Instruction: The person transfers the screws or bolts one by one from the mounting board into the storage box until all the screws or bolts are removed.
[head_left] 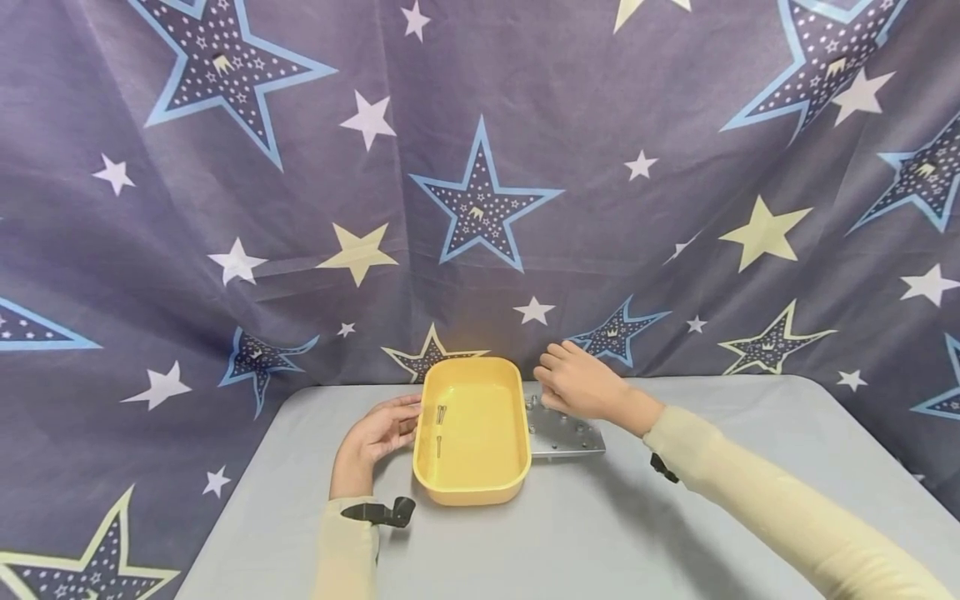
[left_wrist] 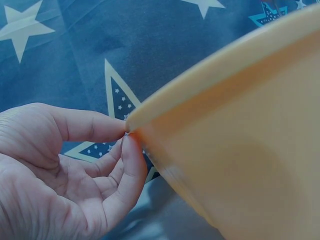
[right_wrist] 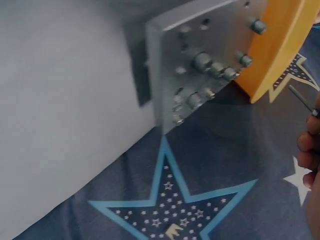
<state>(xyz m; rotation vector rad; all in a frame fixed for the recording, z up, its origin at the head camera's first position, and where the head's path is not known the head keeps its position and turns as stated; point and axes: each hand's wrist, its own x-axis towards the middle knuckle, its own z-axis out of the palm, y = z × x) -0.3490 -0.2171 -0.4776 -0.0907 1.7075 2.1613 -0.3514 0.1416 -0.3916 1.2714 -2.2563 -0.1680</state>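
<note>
A yellow plastic tray (head_left: 480,492) sits on the table, with a few thin screws (head_left: 439,446) lying inside it toward the left. My left hand (head_left: 386,429) is at the tray's left side; in the left wrist view its thumb and finger pinch the tray's rim (left_wrist: 200,75). Over the far part of a metal plate (head_left: 566,446), my right hand (head_left: 581,382) is raised with curled fingers. It holds a thin metal screw (right_wrist: 301,100), whose shank sticks out in the right wrist view. Several bolts (right_wrist: 202,62) stand up from the plate, just right of the tray.
The table (head_left: 525,542) has a light grey cover. Behind it hangs a dark curtain (head_left: 480,308) with stars, close to the table's far edge. A black wrist strap with a camera (head_left: 382,511) is worn on the left sleeve.
</note>
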